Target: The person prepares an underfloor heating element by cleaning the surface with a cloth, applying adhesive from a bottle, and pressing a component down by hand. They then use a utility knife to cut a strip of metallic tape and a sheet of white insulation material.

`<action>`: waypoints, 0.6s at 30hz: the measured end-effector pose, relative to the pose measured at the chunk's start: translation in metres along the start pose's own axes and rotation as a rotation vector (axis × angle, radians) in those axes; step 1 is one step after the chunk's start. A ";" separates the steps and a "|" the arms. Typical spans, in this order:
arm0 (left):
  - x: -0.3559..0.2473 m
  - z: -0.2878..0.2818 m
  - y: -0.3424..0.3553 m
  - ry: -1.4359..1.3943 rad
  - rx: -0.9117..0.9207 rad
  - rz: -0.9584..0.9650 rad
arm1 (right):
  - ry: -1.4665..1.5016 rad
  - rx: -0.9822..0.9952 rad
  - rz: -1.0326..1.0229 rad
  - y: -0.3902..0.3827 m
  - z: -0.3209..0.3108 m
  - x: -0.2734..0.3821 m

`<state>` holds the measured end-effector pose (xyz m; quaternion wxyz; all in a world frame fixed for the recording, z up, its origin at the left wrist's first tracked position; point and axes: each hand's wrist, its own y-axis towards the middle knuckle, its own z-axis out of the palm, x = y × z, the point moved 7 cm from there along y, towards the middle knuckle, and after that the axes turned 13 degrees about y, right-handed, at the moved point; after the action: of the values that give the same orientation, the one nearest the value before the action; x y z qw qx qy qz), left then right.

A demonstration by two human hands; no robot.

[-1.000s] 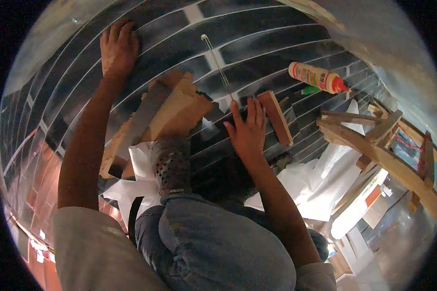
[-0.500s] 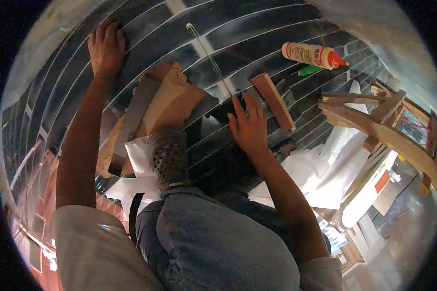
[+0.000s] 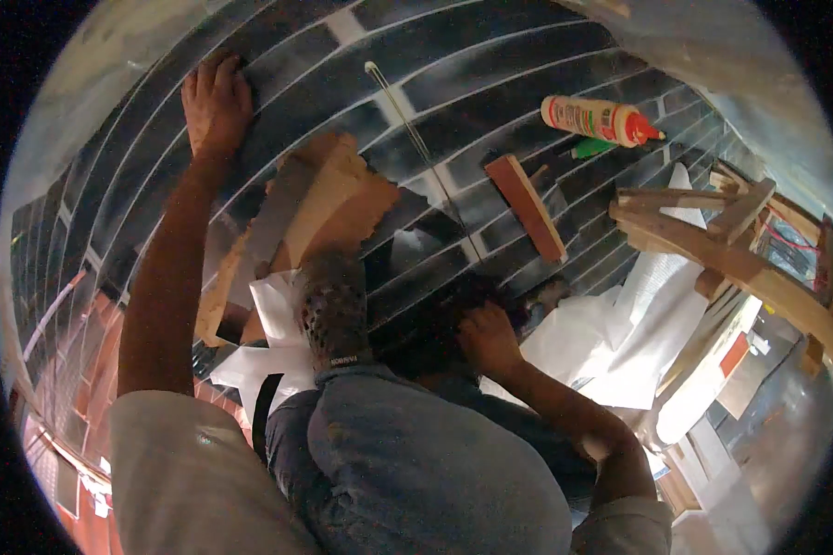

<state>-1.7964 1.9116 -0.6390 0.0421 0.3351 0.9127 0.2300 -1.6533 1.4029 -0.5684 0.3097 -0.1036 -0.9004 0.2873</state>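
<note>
My left hand (image 3: 217, 106) rests on the dark planked surface (image 3: 296, 60) at the upper left, its fingers laid against it, holding no visible object. My right hand (image 3: 489, 340) is drawn in near my knees, its fingers curled over something dark in the shadow that I cannot make out. Ahead of it, a long thin rod or cord (image 3: 421, 148) lies slantwise across the planks. To the right of this line lies a reddish-brown wooden block (image 3: 526, 208) with a pale edge.
A white bottle with a red nozzle (image 3: 592, 120) lies beside a green object (image 3: 592, 148) at the upper right. Torn brown cardboard (image 3: 338, 199) is by my perforated shoe (image 3: 335, 305). White sheeting (image 3: 602, 342) and a wooden frame (image 3: 703, 231) stand to the right.
My right hand has pulled back toward my body from the near end of the thin rod or cord, and its fingers have curled. My left hand stays on the planks.
</note>
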 end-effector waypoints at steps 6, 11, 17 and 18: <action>-0.015 -0.011 0.010 -0.059 0.007 0.012 | 0.485 -0.287 0.326 0.013 -0.086 -0.009; 0.001 -0.003 0.000 -0.029 -0.008 0.001 | 0.372 -0.443 0.077 0.087 -0.133 0.023; -0.003 -0.006 0.006 -0.050 0.001 0.004 | 0.020 -0.354 -0.174 0.156 -0.085 0.052; -0.003 -0.009 0.008 -0.059 0.009 -0.007 | 0.019 -0.353 -0.178 0.163 -0.085 0.053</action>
<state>-1.7911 1.9117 -0.6280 0.0680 0.3387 0.9133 0.2157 -1.6412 1.5927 -0.5823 0.3193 -0.0787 -0.9395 0.0956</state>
